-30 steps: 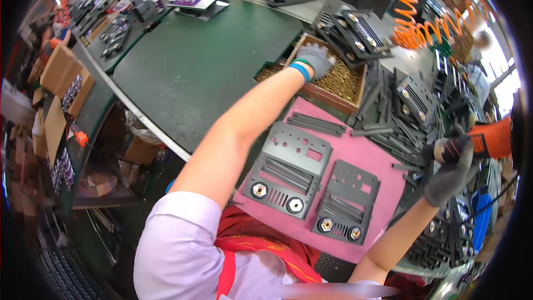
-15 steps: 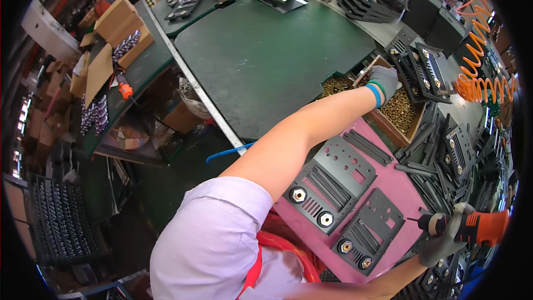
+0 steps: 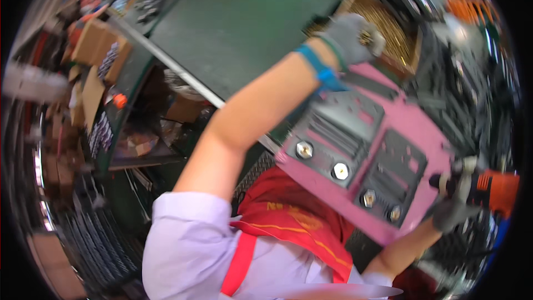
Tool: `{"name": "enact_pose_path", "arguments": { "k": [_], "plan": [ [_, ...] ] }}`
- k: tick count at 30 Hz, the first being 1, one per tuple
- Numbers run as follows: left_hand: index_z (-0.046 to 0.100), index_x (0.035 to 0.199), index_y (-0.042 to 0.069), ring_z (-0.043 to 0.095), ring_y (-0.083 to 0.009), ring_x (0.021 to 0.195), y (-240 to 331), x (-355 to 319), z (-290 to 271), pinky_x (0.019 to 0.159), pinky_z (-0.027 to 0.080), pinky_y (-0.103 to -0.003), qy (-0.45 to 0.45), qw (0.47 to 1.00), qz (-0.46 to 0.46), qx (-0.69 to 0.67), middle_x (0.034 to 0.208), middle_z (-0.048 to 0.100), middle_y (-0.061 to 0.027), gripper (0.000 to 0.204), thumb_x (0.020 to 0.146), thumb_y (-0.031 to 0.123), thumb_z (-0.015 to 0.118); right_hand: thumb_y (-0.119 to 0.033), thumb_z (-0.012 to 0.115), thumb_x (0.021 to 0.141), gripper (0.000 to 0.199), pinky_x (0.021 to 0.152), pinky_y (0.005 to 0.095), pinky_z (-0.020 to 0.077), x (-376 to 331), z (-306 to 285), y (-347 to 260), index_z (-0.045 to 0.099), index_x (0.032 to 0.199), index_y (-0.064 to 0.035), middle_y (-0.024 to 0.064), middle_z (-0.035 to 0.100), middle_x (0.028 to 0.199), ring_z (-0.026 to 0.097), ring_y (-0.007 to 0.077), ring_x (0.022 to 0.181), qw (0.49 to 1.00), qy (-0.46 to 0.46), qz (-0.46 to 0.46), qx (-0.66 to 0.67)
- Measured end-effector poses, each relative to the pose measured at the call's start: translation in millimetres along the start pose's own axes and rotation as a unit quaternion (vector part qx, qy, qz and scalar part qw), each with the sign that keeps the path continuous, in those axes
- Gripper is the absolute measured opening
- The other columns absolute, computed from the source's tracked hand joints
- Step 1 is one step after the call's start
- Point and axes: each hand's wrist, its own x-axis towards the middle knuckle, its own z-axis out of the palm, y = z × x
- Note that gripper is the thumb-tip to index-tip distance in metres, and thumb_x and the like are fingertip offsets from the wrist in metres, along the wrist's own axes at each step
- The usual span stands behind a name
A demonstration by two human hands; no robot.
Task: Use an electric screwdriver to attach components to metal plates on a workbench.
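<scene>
My left hand [image 3: 347,39], in a grey glove, is closed around a small clump of brass-coloured screws [image 3: 366,38] beside a wooden box [image 3: 410,68] full of similar small pieces. My right hand [image 3: 452,211], gloved too, grips an orange and black power screwdriver [image 3: 488,189] at the right of a pink board [image 3: 427,116]. On that board lie two dark metal panels, a larger one [image 3: 363,103] and a smaller one [image 3: 397,147]. Each has two round fittings with shiny hexagonal nuts near its lower edge, and dark strips lie on both.
Dark strips and panels crowd the area right of the board [image 3: 444,89]. A coiled orange hose [image 3: 466,8] hangs at the upper right. The green tabletop [image 3: 239,28] stretches beyond my left arm. An open cardboard box [image 3: 100,47] stands on a side table at left.
My left hand has come out of the box toward me with screws in its fingers. The view has turned and blurred. My right hand still holds the power screwdriver.
</scene>
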Motion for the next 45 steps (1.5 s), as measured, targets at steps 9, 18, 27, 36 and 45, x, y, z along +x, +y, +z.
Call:
{"name": "enact_pose_path", "arguments": {
  "k": [9,18,27,36,45],
  "plan": [
    [0.049,0.129,-0.006,0.049,-0.0049,0.079,30,-112,80,0.065,0.043,-0.020,-0.196,0.715,-0.293,-0.603,0.102,0.057,-0.0051,0.036,0.100,0.015,0.048,-0.003,0.056,0.085,0.008,0.041,0.0211,0.0313,-15,-6,-23,0.053,0.090,0.0021,0.0102,0.053,0.073,0.041,0.0085,0.051,0.999,-0.011,-0.037,0.011],
    [0.056,0.117,0.001,0.048,-0.0050,0.063,55,-139,149,0.054,0.041,-0.019,-0.269,0.710,-0.329,-0.561,0.095,0.064,-0.0074,0.024,0.099,0.016,0.054,-0.019,0.054,0.076,0.015,0.062,0.0271,0.0291,-16,-40,-59,0.055,0.082,-0.0054,0.0018,0.041,0.071,0.036,0.0108,0.066,0.957,-0.011,-0.168,0.235],
    [0.057,0.112,0.002,0.045,-0.0060,0.060,53,-139,151,0.051,0.036,-0.020,-0.287,0.700,-0.312,-0.574,0.092,0.065,-0.0078,0.035,0.103,0.033,0.044,-0.018,0.055,0.075,0.012,0.063,0.0275,0.0292,-27,-12,-60,0.054,0.080,-0.0067,0.0018,0.041,0.071,0.037,0.0109,0.066,0.962,0.012,-0.155,0.225],
    [0.058,0.102,0.005,0.042,-0.0089,0.057,58,-137,157,0.050,0.034,-0.022,-0.261,0.677,-0.375,-0.577,0.069,0.053,-0.0027,0.041,0.103,0.043,0.042,-0.017,0.055,0.074,0.010,0.064,0.0278,0.0294,-34,-15,-63,0.052,0.078,-0.0079,0.0019,0.041,0.071,0.038,0.0110,0.065,0.962,0.019,-0.141,0.235],
    [0.058,0.107,0.004,0.043,-0.0089,0.060,63,-135,158,0.051,0.035,-0.022,-0.259,0.593,-0.410,-0.643,0.076,0.053,-0.0025,0.038,0.103,0.038,0.042,-0.016,0.055,0.073,0.008,0.065,0.0282,0.0295,-36,-22,-62,0.051,0.076,-0.0092,0.0019,0.041,0.071,0.038,0.0111,0.065,0.960,0.033,-0.138,0.241]
  ]
}}
